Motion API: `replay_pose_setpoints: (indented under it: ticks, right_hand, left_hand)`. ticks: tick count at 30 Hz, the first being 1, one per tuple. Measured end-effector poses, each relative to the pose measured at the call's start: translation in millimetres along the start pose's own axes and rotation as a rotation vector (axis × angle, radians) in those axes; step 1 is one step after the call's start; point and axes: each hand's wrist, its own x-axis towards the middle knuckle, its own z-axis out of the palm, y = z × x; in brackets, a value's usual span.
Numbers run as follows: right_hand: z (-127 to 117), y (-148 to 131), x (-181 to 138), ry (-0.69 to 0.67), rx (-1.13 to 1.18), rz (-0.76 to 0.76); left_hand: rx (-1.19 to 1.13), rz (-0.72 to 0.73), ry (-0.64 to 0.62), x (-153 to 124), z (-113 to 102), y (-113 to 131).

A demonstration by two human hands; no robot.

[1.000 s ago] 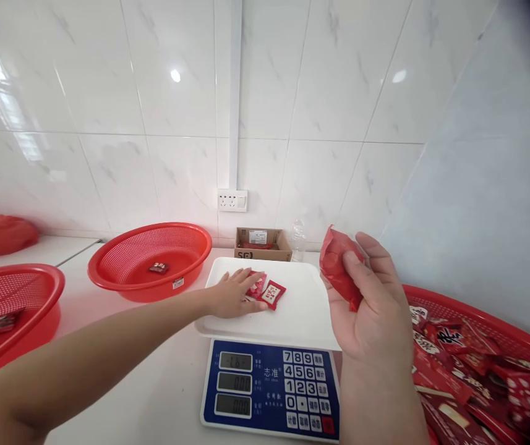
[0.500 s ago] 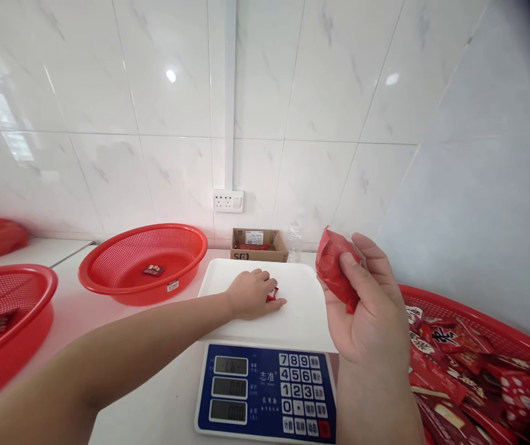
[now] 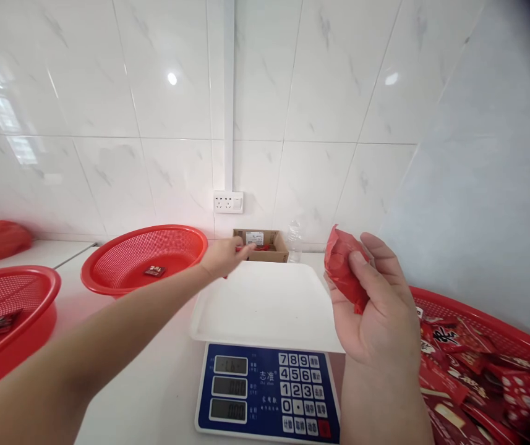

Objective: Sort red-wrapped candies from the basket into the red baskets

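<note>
My left hand [image 3: 226,254] is above the back left edge of the white weighing tray [image 3: 265,309], in front of a cardboard box. Bits of red show at its fingers and beneath its palm, from a small red packet mostly hidden by the hand. On the right, my right hand [image 3: 378,303] is closed round a crumpled red packet [image 3: 343,262], thumb pressed on its front. The packet is raised beside the tray's right edge. Below the tray is the scale's blue keypad panel [image 3: 269,392] with its displays.
Two red plastic baskets [image 3: 144,230] [image 3: 37,275] stand on the left, with dark red packets inside. The cardboard box [image 3: 274,254] and a clear plastic bottle [image 3: 294,238] are by the wall. At right, another red basket [image 3: 487,312] is full of snack packets [image 3: 464,377].
My left hand has lifted off the tray and moved left and back, and the small red packet has left the tray with it. My right hand has shifted slightly right, still holding its packet.
</note>
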Motion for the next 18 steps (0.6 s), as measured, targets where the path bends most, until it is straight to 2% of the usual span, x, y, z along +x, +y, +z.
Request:
replay_pose_setpoints:
  ticks: [3,6,9,11,14,16,18]
  right_hand:
    - [0.1,0.7,0.1,-0.006,0.001,-0.007]
    - [1.4,2.9,0.0,-0.028,0.011,0.003]
    - [2.9,6.5,-0.3,-0.081,-0.012,-0.004]
    - [3.5,9.5,-0.7,-0.109,-0.033,0.006]
    - [2.6,16.1,-1.4,-0.141,-0.074,0.029]
    - [1.0,22.2,-2.1,-0.177,-0.143,0.037]
    - [-0.6,28.6,-3.5,-0.231,-0.256,0.03]
  left_hand:
    - [0.037,-0.132,0.079,4.6,-33.9,-37.0]
    - [0.076,-0.267,0.128,-1.3,-56.5,-75.2]
    - [0.077,-0.382,0.121,-12.5,-62.4,-105.6]
    - [0.04,-0.441,0.085,-18.6,-59.8,-117.5]
    - [-0.068,-0.458,0.055,-25.1,-53.6,-116.1]
    - [-0.169,-0.387,0.08,-32.1,-50.3,-99.7]
    - [-0.296,-0.247,0.126,-45.0,-47.0,-72.2]
